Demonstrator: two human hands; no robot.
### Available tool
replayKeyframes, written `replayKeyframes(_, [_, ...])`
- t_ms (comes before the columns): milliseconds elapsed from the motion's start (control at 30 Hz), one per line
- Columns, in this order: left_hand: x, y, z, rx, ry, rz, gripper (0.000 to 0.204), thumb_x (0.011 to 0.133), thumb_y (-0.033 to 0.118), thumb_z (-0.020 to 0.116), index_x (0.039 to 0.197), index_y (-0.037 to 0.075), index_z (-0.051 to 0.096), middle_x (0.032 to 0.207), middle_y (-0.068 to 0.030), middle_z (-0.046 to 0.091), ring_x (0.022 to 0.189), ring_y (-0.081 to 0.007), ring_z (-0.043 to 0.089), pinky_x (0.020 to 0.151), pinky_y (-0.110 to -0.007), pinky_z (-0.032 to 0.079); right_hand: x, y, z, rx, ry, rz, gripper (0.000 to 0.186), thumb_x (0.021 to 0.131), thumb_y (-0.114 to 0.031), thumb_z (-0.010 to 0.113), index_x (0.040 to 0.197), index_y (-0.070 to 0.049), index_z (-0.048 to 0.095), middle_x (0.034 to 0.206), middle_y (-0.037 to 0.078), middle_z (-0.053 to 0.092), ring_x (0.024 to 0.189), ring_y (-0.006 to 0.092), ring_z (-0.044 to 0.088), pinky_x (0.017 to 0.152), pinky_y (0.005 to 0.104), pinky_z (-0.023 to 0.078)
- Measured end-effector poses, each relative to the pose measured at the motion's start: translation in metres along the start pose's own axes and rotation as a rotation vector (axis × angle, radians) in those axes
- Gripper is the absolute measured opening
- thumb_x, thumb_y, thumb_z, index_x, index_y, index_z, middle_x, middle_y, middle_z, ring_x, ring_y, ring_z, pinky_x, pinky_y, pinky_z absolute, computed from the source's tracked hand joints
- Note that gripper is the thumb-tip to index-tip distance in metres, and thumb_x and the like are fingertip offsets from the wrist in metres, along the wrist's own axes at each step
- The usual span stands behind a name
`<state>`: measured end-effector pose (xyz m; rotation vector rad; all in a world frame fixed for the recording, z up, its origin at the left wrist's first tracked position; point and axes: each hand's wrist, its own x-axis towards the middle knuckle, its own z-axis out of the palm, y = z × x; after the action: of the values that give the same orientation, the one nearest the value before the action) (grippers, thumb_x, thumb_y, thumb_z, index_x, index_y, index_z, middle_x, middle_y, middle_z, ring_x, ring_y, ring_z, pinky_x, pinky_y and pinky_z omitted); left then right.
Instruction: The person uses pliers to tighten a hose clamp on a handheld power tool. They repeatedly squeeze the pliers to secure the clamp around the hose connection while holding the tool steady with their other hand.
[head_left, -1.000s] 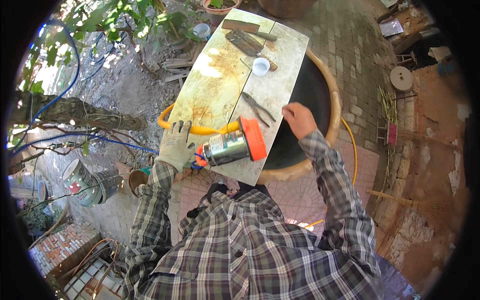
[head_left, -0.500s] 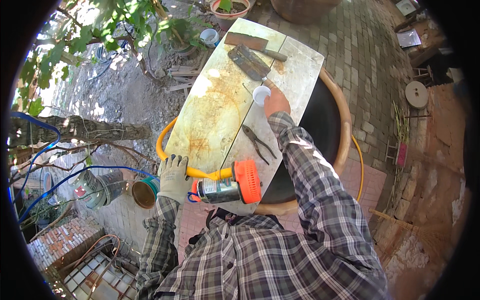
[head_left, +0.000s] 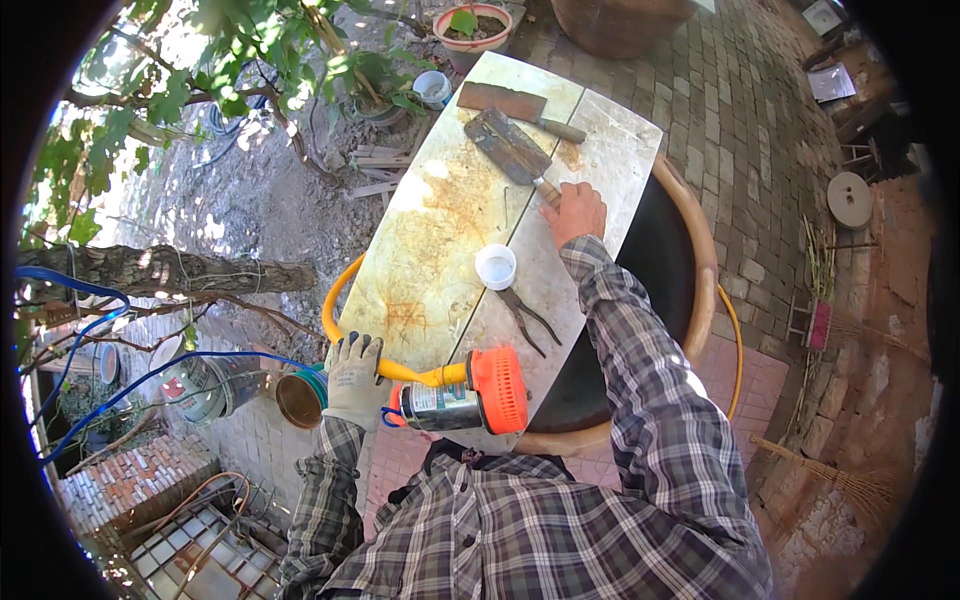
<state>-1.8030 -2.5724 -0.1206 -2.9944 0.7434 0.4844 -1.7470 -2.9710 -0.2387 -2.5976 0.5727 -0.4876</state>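
Observation:
My gloved left hand [head_left: 354, 382] is closed over a yellow hose [head_left: 410, 374] at the left edge of the board [head_left: 420, 250]. That hose joins a pump [head_left: 455, 400] with a metal barrel and an orange slotted end, lying at the board's near end. With bare fingers, my right hand [head_left: 578, 214] grips the wooden handle of a flat rusty trowel [head_left: 508, 144]. Beyond the trowel lies a rusty cleaver-like blade [head_left: 505, 101] with a handle. A white cup [head_left: 495, 267] stands mid-board, touching or nearly touching the dark pliers [head_left: 521, 320].
The board lies across a large dark vat [head_left: 705, 265] with a brown rim. Left of it are a tree trunk [head_left: 170, 270], blue hoses [head_left: 180, 358] and a green bucket [head_left: 303, 398]. A potted plant [head_left: 472, 32] and a small bucket [head_left: 433, 88] stand beyond the far end.
The white cup has left my right hand and now stands nearer the pliers. My right hand has shifted to the trowel's handle. The left hand stays on the hose.

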Motion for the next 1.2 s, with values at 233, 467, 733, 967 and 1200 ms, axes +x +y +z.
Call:
replayKeyframes(233, [-0.006,-0.002,-0.002,0.007,-0.002,-0.009,0.054,0.075,0.021,0.068,0.125,0.004,0.058,0.132,-0.0181,0.054,0.132,-0.0359,0.042,0.115,-0.047,0.027,0.032,-0.008,0.02,0.083,-0.321,0.082,0.028,0.081,-0.023,0.068,0.097,0.0,0.061,0.093,0.021,0.064,0.09,0.0392,0.062,0.079,0.0471,0.049])
replayKeyframes(467, [-0.005,-0.029,0.004,0.029,0.073,0.135,0.041,0.067,0.03,0.074,0.1,0.006,0.065,0.105,-0.0126,0.059,0.11,-0.0327,0.052,0.099,-0.046,0.039,-0.007,-0.057,-0.041,0.787,-0.487,0.36,0.032,0.083,-0.026,0.071,0.094,0.001,0.058,0.072,0.009,0.062,0.058,0.0218,0.06,0.054,0.0365,0.05])
replayKeyframes(733, [0.042,-0.025,-0.037,-0.103,-0.404,0.255,0.037,0.068,0.036,0.075,0.09,0.006,0.069,0.088,-0.0154,0.067,0.091,-0.0314,0.064,0.083,-0.042,0.049,-0.17,-0.112,-0.178,1.108,-0.469,0.656,0.022,0.095,-0.023,0.06,0.084,-0.004,0.054,0.053,-0.001,0.049,0.039,0.0051,0.041,0.036,0.0228,0.028])
replayKeyframes(967, [0.066,-0.006,-0.048,0.015,-0.772,0.488,0.047,0.069,0.045,0.071,0.093,0.005,0.072,0.085,-0.0185,0.069,0.082,-0.0342,0.067,0.075,-0.044,0.052,-0.285,-0.193,-0.179,1.128,-0.392,0.862,0.015,0.089,-0.013,0.067,0.088,-0.004,0.055,0.064,-0.002,0.053,0.052,0.0041,0.046,0.047,0.0222,0.036])
replayKeyframes(1200, [0.05,0.008,-0.021,0.037,-0.561,0.321,0.046,0.079,0.045,0.062,0.098,0.005,0.072,0.097,-0.0198,0.07,0.095,-0.0342,0.067,0.083,-0.044,0.051,-0.296,-0.22,-0.148,1.176,-0.437,0.927,0.017,0.089,-0.016,0.069,0.092,-0.004,0.058,0.068,-0.003,0.053,0.054,0.0048,0.045,0.048,0.022,0.035])
